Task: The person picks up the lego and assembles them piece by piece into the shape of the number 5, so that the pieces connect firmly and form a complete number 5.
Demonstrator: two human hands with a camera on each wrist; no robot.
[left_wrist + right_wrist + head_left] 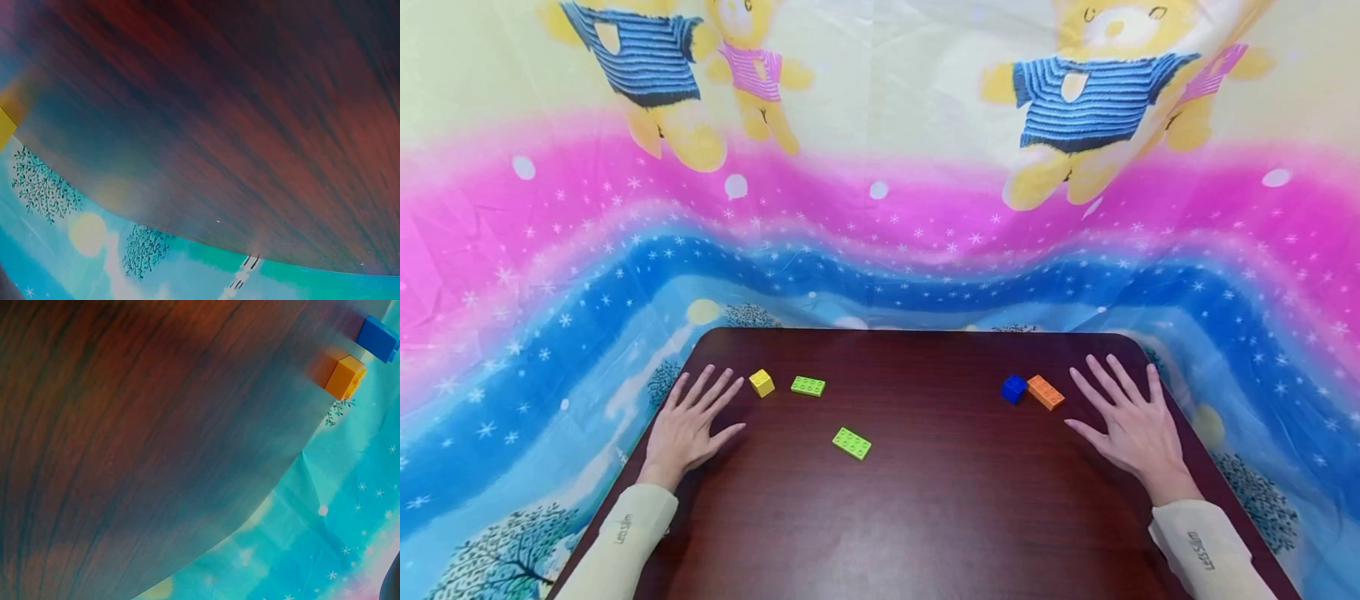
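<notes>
My left hand (688, 429) lies palm down with spread fingers at the table's left side, holding nothing. Just right of its fingertips sits a yellow toy brick (762, 383), and beyond that a light green brick (808, 386). A second light green brick (852, 443) lies nearer the middle. On the right side my right hand (1135, 429) is likewise spread palm down, with nothing in it. Left of its fingers an orange brick (1046, 392) lies close beside a blue brick (1014, 388). The right wrist view shows the blue brick (377, 339) and orange brick (344, 377) near the edge.
The dark brown wooden table (910, 517) has rounded far corners. Around it hangs a cloth (880, 225) printed with bears, snowflakes and trees, rising behind the far edge. In the left wrist view, a yellow brick (5, 128) shows partly at the left border.
</notes>
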